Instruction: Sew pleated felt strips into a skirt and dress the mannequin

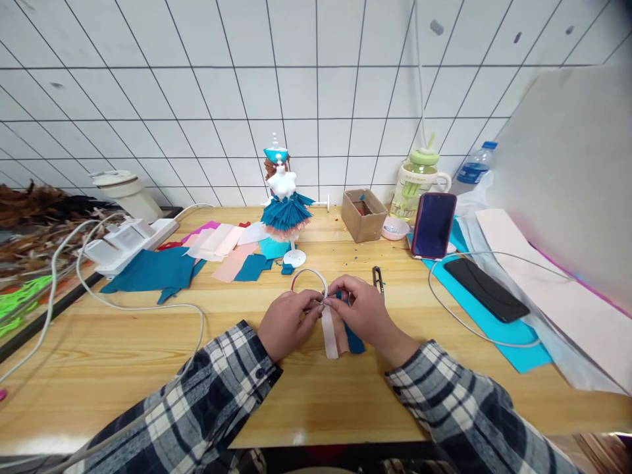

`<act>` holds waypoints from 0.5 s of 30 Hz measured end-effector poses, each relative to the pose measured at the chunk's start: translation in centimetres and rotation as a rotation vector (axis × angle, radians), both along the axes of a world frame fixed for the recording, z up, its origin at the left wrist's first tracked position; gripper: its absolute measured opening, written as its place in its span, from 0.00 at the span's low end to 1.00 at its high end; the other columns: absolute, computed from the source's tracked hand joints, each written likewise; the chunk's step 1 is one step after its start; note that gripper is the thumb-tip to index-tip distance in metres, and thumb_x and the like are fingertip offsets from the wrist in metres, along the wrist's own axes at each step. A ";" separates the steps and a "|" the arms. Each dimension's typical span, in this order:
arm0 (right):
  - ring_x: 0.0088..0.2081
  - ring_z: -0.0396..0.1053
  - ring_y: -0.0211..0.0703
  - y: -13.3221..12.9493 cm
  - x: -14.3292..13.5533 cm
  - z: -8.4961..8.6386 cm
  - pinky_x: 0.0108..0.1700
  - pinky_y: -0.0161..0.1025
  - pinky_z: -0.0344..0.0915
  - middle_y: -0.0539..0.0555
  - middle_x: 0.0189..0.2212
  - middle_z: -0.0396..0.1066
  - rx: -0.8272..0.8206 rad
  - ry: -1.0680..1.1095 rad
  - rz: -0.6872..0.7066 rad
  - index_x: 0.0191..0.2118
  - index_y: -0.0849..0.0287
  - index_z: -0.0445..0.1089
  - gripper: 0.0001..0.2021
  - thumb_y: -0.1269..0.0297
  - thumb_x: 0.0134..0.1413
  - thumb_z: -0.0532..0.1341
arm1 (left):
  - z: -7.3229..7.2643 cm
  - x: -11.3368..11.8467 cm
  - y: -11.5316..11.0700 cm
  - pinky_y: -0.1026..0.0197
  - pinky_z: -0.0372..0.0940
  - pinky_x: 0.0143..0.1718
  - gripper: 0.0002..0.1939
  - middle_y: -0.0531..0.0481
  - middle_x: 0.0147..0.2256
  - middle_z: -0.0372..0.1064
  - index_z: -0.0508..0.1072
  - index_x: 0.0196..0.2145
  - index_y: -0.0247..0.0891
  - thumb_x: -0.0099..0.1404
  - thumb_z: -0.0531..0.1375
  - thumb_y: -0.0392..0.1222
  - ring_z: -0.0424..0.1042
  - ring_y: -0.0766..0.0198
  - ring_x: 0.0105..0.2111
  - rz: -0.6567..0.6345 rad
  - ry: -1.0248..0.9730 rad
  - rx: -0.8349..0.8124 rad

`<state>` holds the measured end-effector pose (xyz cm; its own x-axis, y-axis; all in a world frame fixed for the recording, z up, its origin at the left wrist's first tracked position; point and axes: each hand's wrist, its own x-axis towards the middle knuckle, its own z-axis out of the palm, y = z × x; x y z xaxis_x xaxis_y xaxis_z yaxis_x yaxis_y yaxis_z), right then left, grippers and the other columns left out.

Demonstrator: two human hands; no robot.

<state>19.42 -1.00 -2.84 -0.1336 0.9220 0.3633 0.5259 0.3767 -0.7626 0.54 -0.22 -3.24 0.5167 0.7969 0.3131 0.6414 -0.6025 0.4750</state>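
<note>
While left grip (289, 322) holds ring (324, 282), right grip (363, 313) pinches.

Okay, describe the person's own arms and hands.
Long plaid sleeves in dark navy, grey and white reach the wrists; a dark button shows on the left cuff. Left hand and right hand are gloveless.

My left hand (291, 321) and right hand (364, 315) meet at a thin white ring (312, 271) above the bench (207, 388); pink and blue strips (338, 332) lie just below the fingers; beyond, I see a small dress form (284, 187) in a blue ruffled skirt; black snips (378, 279) lie near my right hand.
</note>
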 end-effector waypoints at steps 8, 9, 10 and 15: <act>0.28 0.66 0.37 -0.4 0.0 -0.3 0.34 0.36 0.66 0.52 0.41 0.73 0.105 -0.036 -0.011 0.50 0.54 0.68 0.16 0.64 0.54 0.63 | 0.2 0.0 -0.1 0.63 0.61 0.30 0.05 0.52 0.27 0.75 0.70 0.33 0.41 0.65 0.55 0.42 0.72 0.63 0.28 0.082 -0.035 0.007; 0.30 0.68 0.38 -0.4 0.0 -0.3 0.36 0.36 0.67 0.52 0.42 0.73 0.120 -0.057 0.012 0.51 0.53 0.68 0.17 0.64 0.55 0.62 | 0.2 -0.1 -0.2 0.63 0.61 0.29 0.05 0.53 0.26 0.74 0.69 0.32 0.41 0.65 0.55 0.42 0.71 0.63 0.27 0.085 -0.049 -0.003; 0.34 0.70 0.39 -0.5 0.0 -0.3 0.39 0.37 0.67 0.52 0.42 0.74 0.142 -0.077 0.037 0.49 0.52 0.70 0.14 0.64 0.56 0.62 | 0.2 -0.1 -0.2 0.63 0.61 0.29 0.06 0.53 0.26 0.74 0.69 0.32 0.41 0.64 0.55 0.42 0.71 0.64 0.27 0.086 -0.075 -0.025; 0.42 0.72 0.40 -0.8 -0.4 -0.2 0.45 0.36 0.67 0.52 0.38 0.76 0.223 -0.137 0.086 0.36 0.54 0.72 0.06 0.65 0.62 0.57 | 0.5 0.0 -0.5 0.66 0.58 0.23 0.07 0.57 0.19 0.68 0.68 0.28 0.39 0.62 0.55 0.42 0.65 0.68 0.19 0.117 -0.320 -0.265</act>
<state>19.05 -1.80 -3.02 -0.2699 0.8045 0.5291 0.5768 0.5750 -0.5802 0.51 -0.71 -2.75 0.3287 0.9186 0.2192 0.4933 -0.3649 0.7896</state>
